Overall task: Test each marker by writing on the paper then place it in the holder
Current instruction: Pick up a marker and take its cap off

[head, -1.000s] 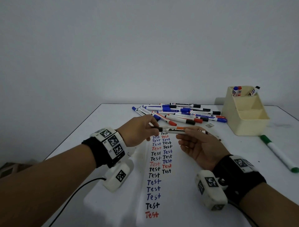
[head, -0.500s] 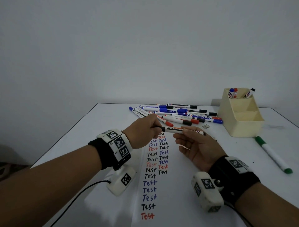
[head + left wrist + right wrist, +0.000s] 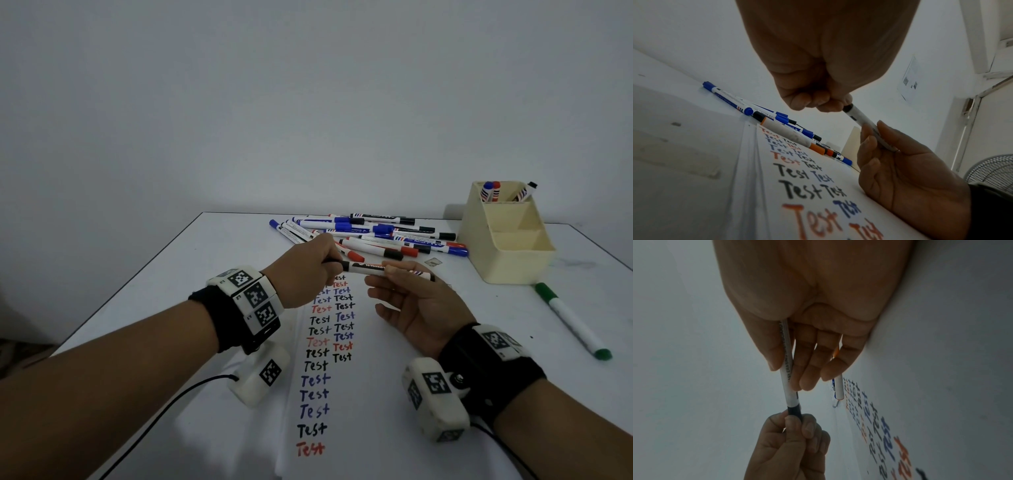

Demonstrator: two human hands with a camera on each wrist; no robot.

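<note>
Three markers (image 3: 493,191) stand in the back compartment of the cream holder (image 3: 513,260) at the right of the head view, two with blue and red ends and one black-tipped leaning in the corner; the two nearer compartments look empty. Against that, the paper (image 3: 329,394) in the lower middle of the frame carries two columns of "Test" in black, blue and red, many more words than there are markers in the holder, so I cannot match writing to markers.

One marker (image 3: 373,269) is in hand now, held level above the top of the paper at the centre of the frame. Its black cap (image 3: 794,413) is pinched by the curled fingers and thumb of the left hand (image 3: 301,274), while the right hand (image 3: 418,301) grips the white barrel between thumb and fingers. My judgement is that the cap is being pulled off or pressed on; the pictures do not settle which.

Much is left: a pile of markers (image 3: 370,236) with blue, black and red caps lies on the table (image 3: 212,260) in the upper middle, just beyond the paper and beside the holder, and a green marker (image 3: 572,322) lies alone at the right edge, in front of the holder.
</note>
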